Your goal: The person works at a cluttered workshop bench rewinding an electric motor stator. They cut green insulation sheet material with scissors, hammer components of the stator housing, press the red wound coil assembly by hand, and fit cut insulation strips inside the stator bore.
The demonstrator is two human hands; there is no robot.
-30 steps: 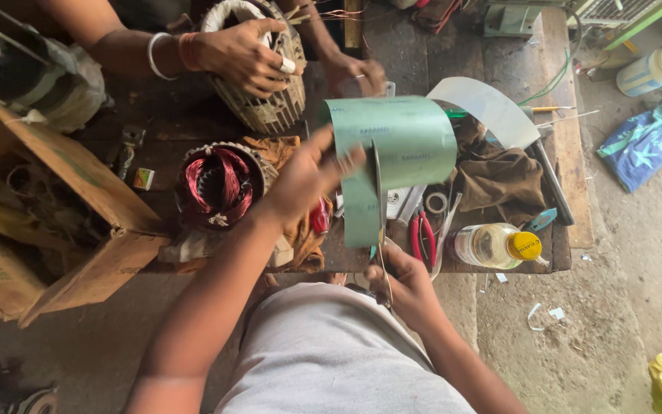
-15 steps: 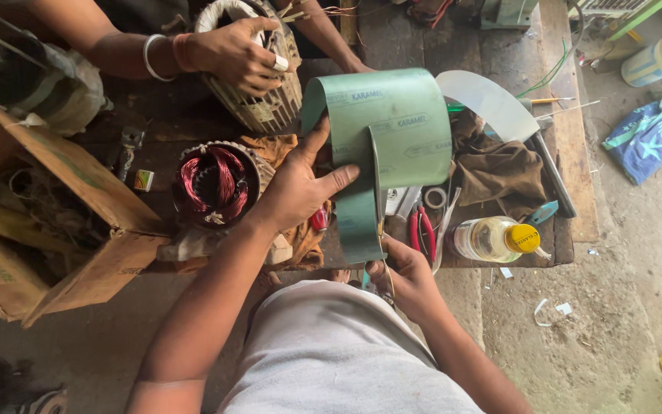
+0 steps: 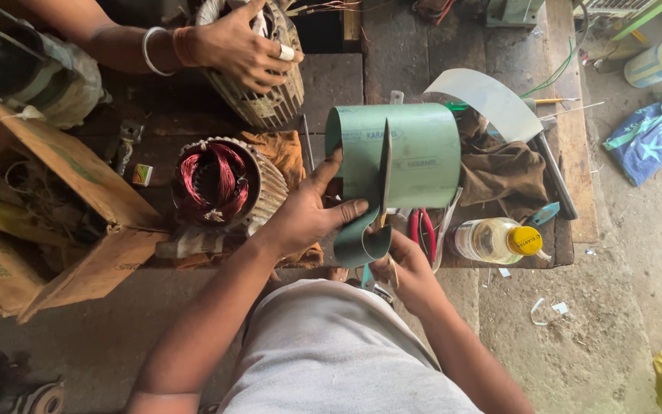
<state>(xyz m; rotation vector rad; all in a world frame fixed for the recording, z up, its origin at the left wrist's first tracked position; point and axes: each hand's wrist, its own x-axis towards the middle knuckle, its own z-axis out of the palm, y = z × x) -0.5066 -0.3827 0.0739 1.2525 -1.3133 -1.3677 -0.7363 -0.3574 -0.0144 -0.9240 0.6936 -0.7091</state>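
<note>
Right now my left hand (image 3: 308, 218) holds a curled sheet of green insulation paper (image 3: 404, 157) just above the table (image 3: 331, 77), thumb on one face and fingers spread on the other, so that grip is closed on the sheet. My right hand (image 3: 404, 268) is closed around the handles of a pair of scissors (image 3: 384, 180), whose blades run up through the paper. As I judge it, the cut is well under way: a narrow strip curls loose at the bottom edge near my left fingers, while most of the sheet above the blades is uncut (how far the slit reaches I cannot tell, since the blades hide it).

Counting what lies about: two motor stators, one with red copper windings (image 3: 220, 184) just beside my left hand, and a second stator (image 3: 266, 84) farther back, held by another person's hand (image 3: 243, 46). One cardboard box (image 3: 63, 207) stands open at the left. One plastic bottle with a yellow cap (image 3: 499, 239) lies on its side at the right, one pair of red-handled pliers (image 3: 423, 230) next to it, one brown rag (image 3: 503, 172) behind, and one pale curved sheet (image 3: 492, 100) beyond the green one.
</note>
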